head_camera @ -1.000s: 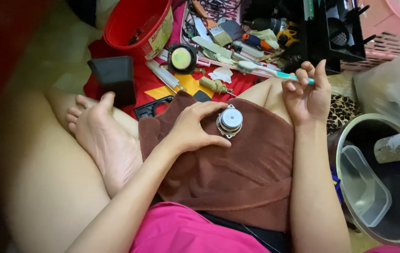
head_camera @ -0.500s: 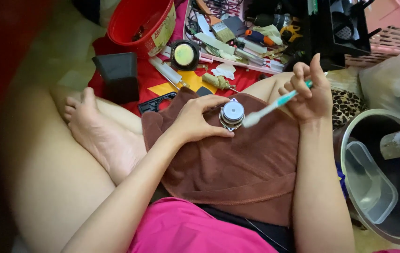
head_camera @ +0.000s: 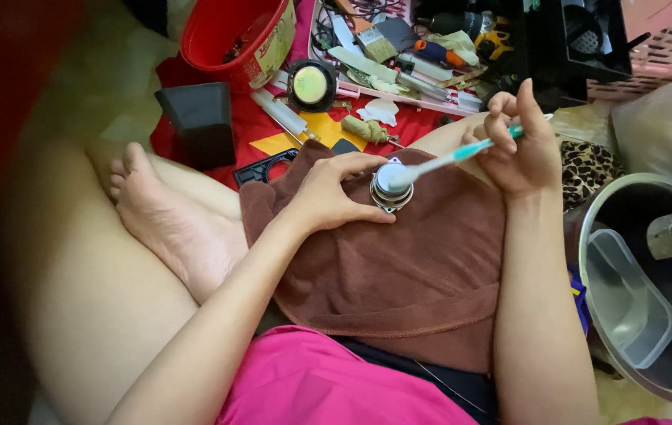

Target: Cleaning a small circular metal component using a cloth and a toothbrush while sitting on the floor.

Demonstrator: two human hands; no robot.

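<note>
A small round metal speaker part [head_camera: 389,189] rests on a brown towel [head_camera: 414,275] spread over my lap. My left hand [head_camera: 332,193] grips its left side, thumb under it and fingers over the top. A white and teal toothbrush [head_camera: 462,153] is held in my right hand [head_camera: 518,145], its head pressed onto the top of the round part.
On the red cloth beyond my knees lie a red bucket [head_camera: 233,35], a black box [head_camera: 194,122], a round yellow-centred speaker [head_camera: 311,85], a black frame [head_camera: 269,167] and several tools. A pink basket [head_camera: 662,39] and a metal pot [head_camera: 651,283] holding a plastic tub are to the right.
My right hand first held the toothbrush up and away, then brought it down so its head touches the top of the round part. My left hand stayed on the part.
</note>
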